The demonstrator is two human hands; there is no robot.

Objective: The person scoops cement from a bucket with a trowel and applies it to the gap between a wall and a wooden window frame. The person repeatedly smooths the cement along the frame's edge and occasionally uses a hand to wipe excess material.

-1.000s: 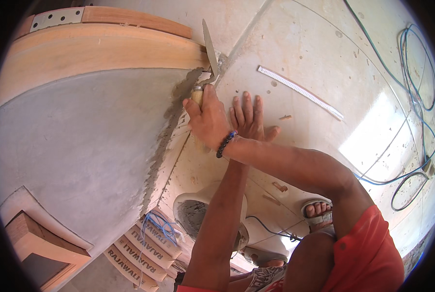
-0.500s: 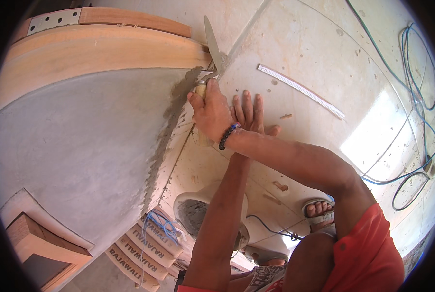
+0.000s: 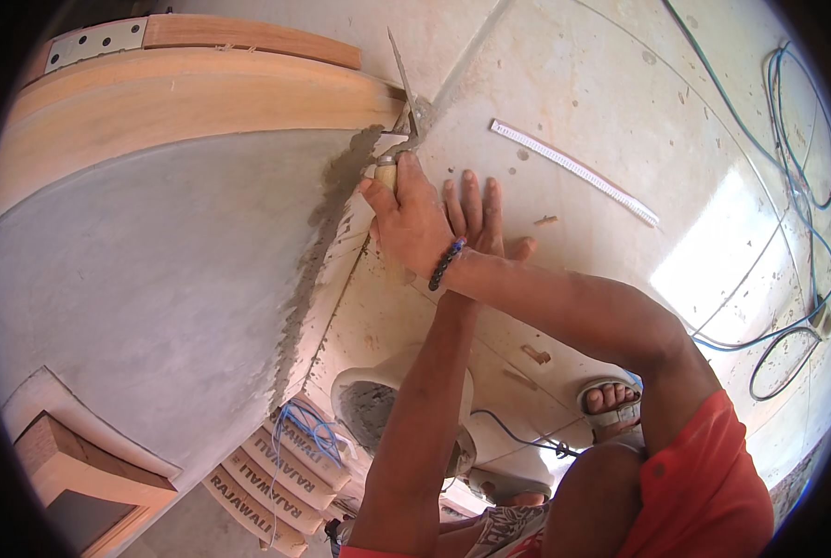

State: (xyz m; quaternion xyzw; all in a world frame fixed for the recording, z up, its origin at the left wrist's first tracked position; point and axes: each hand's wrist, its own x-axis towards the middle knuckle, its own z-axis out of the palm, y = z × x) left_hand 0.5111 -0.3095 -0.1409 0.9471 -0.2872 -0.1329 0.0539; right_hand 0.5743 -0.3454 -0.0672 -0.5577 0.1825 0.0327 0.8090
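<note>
My right hand (image 3: 410,223), with a dark beaded bracelet at the wrist, is closed round the pale wooden handle of a trowel (image 3: 401,76). The trowel's thin metal blade points away from me and stands nearly edge-on, its base by the corner of the wall and wooden frame. Wet grey mortar (image 3: 325,219) runs along the wall's edge beside this hand. Beneath my crossed right forearm, my left hand (image 3: 476,212) lies flat on the floor tiles (image 3: 583,84), fingers stretched out. Part of its palm is hidden by the right wrist.
A white ruler-like strip (image 3: 573,172) lies on the tiles beyond my left hand. Blue and black cables (image 3: 811,237) coil at the right. Close to my left forearm stands a bucket (image 3: 345,386) with grey mix. Stacked bags (image 3: 266,484) and a wooden frame (image 3: 90,465) are at lower left.
The trowel blade has turned, from showing more of its flat face to nearly edge-on. My right hand has shifted very slightly right; my left hand stays in place.
</note>
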